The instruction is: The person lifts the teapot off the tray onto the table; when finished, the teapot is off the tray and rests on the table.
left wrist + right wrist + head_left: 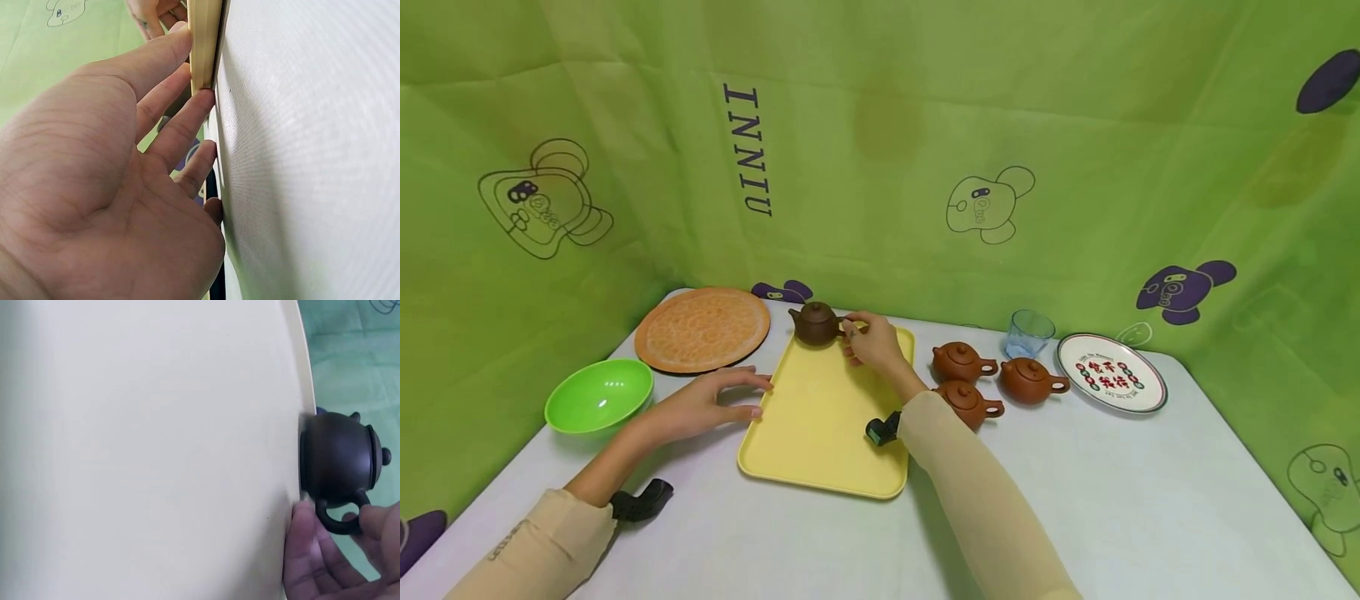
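A dark brown teapot (816, 325) sits at the far left corner of a yellow tray (827, 408), spout to the left. My right hand (874, 343) pinches its handle between thumb and fingers. In the right wrist view the teapot (340, 456) has its base against the tray's surface (156, 437), and the other fingers rest by its handle. My left hand (703, 404) is at the tray's left edge, fingers loosely extended. The left wrist view shows the thumb and fingertips of this hand (119, 162) right at the tray's rim (203, 47).
Right of the tray stand three reddish-brown teapots (958, 362), a clear blue glass (1030, 333) and a white plate (1112, 404) with red lettering. On the left are a green bowl (601, 398) and an orange round mat (703, 329). A green curtain (880, 167) surrounds the white table (1112, 508).
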A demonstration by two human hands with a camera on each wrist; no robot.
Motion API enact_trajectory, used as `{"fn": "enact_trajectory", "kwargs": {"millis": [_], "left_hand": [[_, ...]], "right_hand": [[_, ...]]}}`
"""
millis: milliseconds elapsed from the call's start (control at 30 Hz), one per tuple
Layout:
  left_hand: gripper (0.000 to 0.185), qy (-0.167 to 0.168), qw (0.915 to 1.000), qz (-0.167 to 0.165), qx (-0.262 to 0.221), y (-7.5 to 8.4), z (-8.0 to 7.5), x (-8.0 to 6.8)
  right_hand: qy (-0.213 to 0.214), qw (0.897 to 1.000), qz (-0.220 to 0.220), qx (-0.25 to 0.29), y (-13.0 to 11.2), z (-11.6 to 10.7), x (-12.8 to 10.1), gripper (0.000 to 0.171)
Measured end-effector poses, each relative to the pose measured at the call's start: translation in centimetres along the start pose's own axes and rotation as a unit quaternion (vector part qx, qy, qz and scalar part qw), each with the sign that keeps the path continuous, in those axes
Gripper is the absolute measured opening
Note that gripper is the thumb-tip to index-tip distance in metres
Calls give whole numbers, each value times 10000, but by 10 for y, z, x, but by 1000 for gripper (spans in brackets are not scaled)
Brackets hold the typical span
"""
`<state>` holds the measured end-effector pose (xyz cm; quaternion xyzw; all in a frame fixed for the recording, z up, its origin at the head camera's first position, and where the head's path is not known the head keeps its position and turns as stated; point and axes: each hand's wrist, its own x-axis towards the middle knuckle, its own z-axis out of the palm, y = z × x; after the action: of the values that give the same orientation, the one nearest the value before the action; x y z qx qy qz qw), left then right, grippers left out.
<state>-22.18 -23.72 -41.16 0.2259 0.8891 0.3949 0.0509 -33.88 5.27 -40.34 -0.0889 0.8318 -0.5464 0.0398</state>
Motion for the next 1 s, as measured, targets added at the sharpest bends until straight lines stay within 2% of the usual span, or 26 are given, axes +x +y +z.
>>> {"fn": "enact_trajectory", "kwargs": {"millis": [267, 600, 800, 1000], "left_hand": [[37, -17, 10000, 54, -9, 2, 1, 3], [38, -14, 10000, -17, -28, 2, 0, 5], [39, -13, 10000, -53, -37, 1, 2, 3], [37, 54, 10000, -5, -23, -1, 1, 1]], "right_hand": [[192, 9997, 40, 130, -1, -1, -3, 33], [374, 9991, -161, 72, 0, 1, -8, 33], [440, 9988, 11, 229, -1, 4, -16, 33], [303, 9985, 12, 450, -13, 0, -28, 34]]}}
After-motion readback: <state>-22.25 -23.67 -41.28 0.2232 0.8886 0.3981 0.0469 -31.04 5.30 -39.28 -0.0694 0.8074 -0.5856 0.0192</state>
